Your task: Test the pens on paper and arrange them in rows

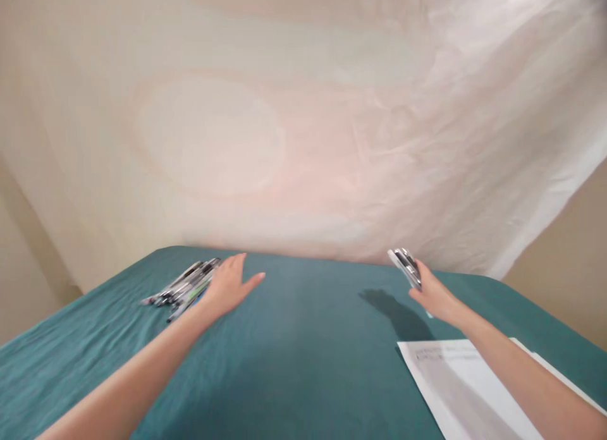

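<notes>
A loose pile of pens [187, 285] lies at the left of the table, mostly with dark, clear and white barrels and a few green and blue ones. My left hand [230, 285] is at the right side of this pile, its thumb stretched away from the other fingers; it partly covers the pens' near side. Over on the right, my right hand [435, 294] is closed around a bundle of pens [405, 267], held above the cloth with their ends pointing up and left. Its shadow falls on the cloth to the left.
A green cloth [303, 351] covers the table, wrinkled at the left. Sheets of printed paper [467, 383] lie at the front right, partly beneath my right forearm. Behind the table's far edge hangs a pale, creased fabric sheet [313, 136].
</notes>
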A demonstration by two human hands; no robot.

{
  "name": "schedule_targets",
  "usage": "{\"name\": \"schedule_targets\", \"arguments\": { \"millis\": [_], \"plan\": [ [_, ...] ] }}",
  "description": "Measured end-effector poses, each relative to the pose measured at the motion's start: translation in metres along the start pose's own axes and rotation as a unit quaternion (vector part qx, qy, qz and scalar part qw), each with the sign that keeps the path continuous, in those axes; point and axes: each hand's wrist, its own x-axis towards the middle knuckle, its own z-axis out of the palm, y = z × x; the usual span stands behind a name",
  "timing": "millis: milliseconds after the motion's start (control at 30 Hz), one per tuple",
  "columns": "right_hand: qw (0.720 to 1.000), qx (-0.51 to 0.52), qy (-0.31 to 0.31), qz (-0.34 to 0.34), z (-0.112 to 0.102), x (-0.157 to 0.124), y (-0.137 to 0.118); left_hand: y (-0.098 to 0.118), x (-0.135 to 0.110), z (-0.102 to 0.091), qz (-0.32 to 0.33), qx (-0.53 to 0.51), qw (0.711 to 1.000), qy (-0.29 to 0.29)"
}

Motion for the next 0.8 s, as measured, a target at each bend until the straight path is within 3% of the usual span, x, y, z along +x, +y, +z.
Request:
{"name": "schedule_targets", "arguments": {
  "millis": [67,133,200,233,300,400,467,567,633,700,800],
  "plan": [
    [0.99,0.117,-0.043,-0.058,0.012,-0.01,-0.056,0.052,-0.022,0.009,0.023,-0.21,0.972,-0.099],
    [0.971,0.204,-0.093,-0.08,0.027,-0.025,-0.109,0.098,-0.045,0.019,-0.008,-0.423,0.877,-0.227],
    [0.944,0.283,-0.129,-0.107,0.042,-0.042,-0.152,0.131,-0.065,0.029,-0.049,-0.571,0.77,-0.282],
    [0.928,0.318,-0.15,-0.126,0.049,-0.05,-0.169,0.142,-0.072,0.034,-0.063,-0.621,0.724,-0.293],
    [0.909,0.356,-0.163,-0.146,0.064,-0.062,-0.193,0.153,-0.08,0.042,-0.14,-0.686,0.662,-0.267],
    [0.916,0.351,-0.155,-0.114,0.081,-0.074,-0.208,0.151,-0.081,0.052,-0.267,-0.716,0.609,-0.213],
    [0.922,0.344,-0.157,-0.088,0.087,-0.079,-0.213,0.144,-0.078,0.056,-0.303,-0.72,0.593,-0.194],
    [0.919,0.333,-0.182,-0.111,0.083,-0.088,-0.218,0.127,-0.069,0.054,-0.304,-0.709,0.611,-0.175],
    [0.917,0.312,-0.211,-0.132,0.076,-0.095,-0.219,0.111,-0.055,0.044,-0.284,-0.66,0.678,-0.152],
    [0.922,0.281,-0.238,-0.115,0.069,-0.102,-0.215,0.088,-0.035,0.028,-0.239,-0.515,0.818,-0.087],
    [0.932,0.246,-0.255,-0.08,0.063,-0.107,-0.2,0.043,0.0,-0.002,-0.217,-0.417,0.88,-0.07]
  ]
}}
